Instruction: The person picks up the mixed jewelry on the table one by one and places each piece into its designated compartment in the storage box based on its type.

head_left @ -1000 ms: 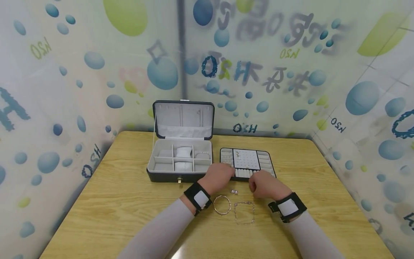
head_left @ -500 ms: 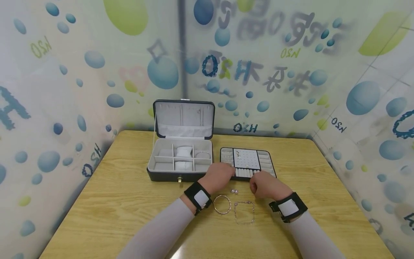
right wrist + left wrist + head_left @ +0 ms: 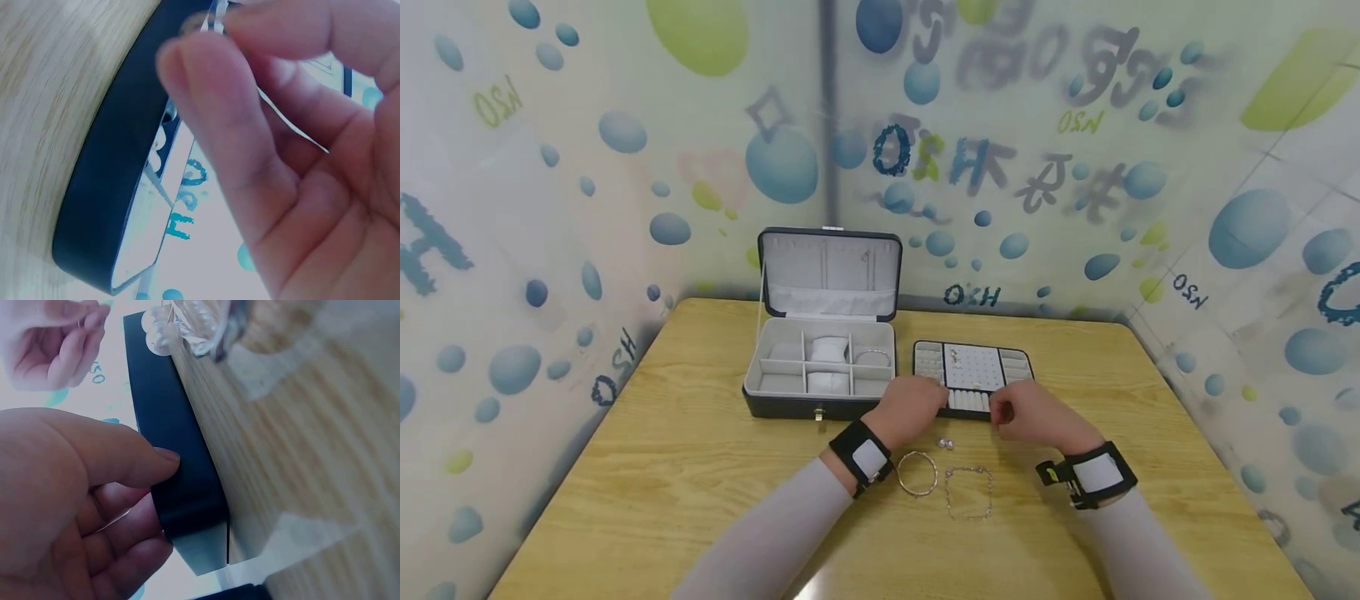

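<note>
My left hand (image 3: 910,410) grips the near left corner of the flat dark jewelry tray (image 3: 973,367). In the left wrist view the thumb of that hand (image 3: 81,494) lies on the tray's black side (image 3: 169,419), fingers curled at its edge. At the tray's near right corner, my right hand (image 3: 1037,415) pinches a small ring-like piece (image 3: 199,22) between thumb and forefinger, partly hidden and blurred in the right wrist view. Rows of ring slots and a white panel with small earrings fill the tray's middle.
Left of the tray stands an open jewelry box (image 3: 782,407) with its lid up, holding cushions and a bangle. Nearer me on the table (image 3: 662,483) lie a pair of small earrings (image 3: 945,444), a round bangle (image 3: 917,492) and a thin chain bracelet (image 3: 970,517).
My right hand has shifted right and slightly up, showing more of its curled fingers and covering the tray's near right corner. The left hand keeps its grip on the tray.
</note>
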A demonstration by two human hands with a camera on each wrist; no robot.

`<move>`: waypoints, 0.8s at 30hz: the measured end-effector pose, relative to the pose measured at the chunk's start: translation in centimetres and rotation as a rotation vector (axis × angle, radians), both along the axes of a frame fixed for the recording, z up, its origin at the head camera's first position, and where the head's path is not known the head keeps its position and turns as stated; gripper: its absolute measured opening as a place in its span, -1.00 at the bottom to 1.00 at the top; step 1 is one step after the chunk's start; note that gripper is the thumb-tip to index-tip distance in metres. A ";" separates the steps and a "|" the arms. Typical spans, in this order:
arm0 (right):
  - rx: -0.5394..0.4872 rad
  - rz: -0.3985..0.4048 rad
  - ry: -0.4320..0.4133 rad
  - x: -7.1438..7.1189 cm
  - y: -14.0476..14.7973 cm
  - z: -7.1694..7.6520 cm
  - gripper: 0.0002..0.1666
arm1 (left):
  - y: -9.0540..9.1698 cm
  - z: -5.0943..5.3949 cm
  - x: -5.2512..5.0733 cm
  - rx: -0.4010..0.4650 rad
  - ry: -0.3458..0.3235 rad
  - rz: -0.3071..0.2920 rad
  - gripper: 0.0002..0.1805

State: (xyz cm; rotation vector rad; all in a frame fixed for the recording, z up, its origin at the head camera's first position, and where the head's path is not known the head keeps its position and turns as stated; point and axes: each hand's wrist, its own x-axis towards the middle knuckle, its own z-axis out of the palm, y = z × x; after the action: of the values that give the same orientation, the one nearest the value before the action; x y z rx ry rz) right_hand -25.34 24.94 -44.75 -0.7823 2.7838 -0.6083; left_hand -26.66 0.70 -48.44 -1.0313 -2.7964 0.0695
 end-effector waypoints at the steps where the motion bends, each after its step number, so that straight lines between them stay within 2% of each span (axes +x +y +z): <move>1: -0.002 -0.018 0.009 -0.1 0.0 0.0 -0.74 | 0.0 0.0 0.0 0.000 0.001 0.000 -0.85; 7: -0.010 -0.108 0.051 -0.3 -0.4 -0.2 -0.73 | -0.1 0.3 0.1 0.018 -0.009 -0.007 -0.86; 12: -0.025 -0.153 0.091 -0.3 -0.6 -0.3 -0.79 | -0.1 0.2 0.1 0.019 -0.018 -0.003 -0.87; 17: -0.040 -0.173 0.140 -0.6 -0.7 -0.8 -0.83 | 0.0 0.1 0.0 0.013 -0.009 -0.005 -0.86; 24: -0.080 -0.171 0.232 -0.8 -0.9 -1.7 -0.80 | 0.1 -0.1 -0.2 0.009 -0.006 -0.005 -0.86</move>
State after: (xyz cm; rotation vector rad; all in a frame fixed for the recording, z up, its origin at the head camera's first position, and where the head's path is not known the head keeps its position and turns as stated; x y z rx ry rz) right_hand -26.18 24.05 -46.42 -0.6723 3.0797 -0.7029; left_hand -26.85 0.78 -48.56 -1.0381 -2.7966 0.0536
